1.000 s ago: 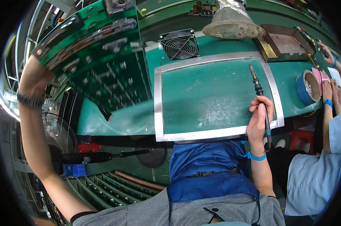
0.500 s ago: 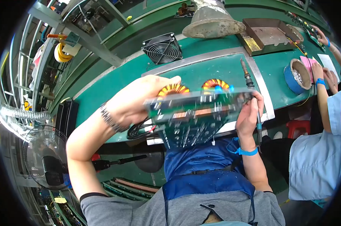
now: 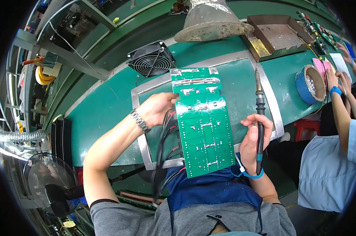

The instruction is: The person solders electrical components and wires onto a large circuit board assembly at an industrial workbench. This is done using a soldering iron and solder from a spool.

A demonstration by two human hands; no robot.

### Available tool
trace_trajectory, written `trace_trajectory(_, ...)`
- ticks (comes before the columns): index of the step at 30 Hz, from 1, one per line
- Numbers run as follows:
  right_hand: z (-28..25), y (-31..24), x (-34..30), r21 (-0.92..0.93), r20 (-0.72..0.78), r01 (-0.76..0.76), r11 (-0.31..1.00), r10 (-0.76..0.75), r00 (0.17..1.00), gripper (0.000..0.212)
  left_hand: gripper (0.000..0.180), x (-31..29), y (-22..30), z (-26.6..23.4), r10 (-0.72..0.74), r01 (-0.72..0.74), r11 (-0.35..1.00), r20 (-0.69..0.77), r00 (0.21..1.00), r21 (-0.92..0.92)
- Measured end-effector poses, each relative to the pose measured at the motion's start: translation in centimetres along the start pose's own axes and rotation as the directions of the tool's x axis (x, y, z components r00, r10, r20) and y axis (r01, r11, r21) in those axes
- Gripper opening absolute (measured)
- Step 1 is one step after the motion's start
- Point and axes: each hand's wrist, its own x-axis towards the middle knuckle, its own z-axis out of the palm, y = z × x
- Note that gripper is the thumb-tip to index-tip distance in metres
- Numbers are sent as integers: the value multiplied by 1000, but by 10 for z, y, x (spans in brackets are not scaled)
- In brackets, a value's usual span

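A green circuit board now shows its solder side, with shiny solder joints and a narrower upper part. My left hand grips its left edge near the step, the fingertips partly hidden behind it. Black cables with red ends hang from the board's left side. To the right of the board, apart from it, my right hand holds a soldering iron, its tip pointing away from me. The fingers of that hand are curled loosely, and the iron's handle crosses them.
A metal frame lies on the green bench. Toward the back stand a black fan, a grey cone-shaped hood and a metal tray. A blue round container is at right, near a co-worker's hands.
The board has been turned over from its coil side and edge-on view to its solder side. My right hand has let go of the board's right edge, keeping the soldering iron.
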Motion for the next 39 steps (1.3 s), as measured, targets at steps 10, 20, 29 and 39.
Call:
trace_trajectory(10,11,-7,-2,-42,232,-146,988,151,961,43,37,-49,-62,-33,695,-465,351,107,711,813)
trace_trajectory(20,15,-13,-4,-224,284,-74,972,138,949,40,20,-70,-66,-64,835,-163,-205,259,486,965)
trace_trajectory(29,-5,-25,25,-395,310,113,912,16,951,21,4,-87,-39,-64,798,-342,341,-77,598,875)
trace_trajectory(39,-15,-43,62,-607,351,329,723,-127,928,45,15,-55,-15,-40,795,-561,273,146,589,782)
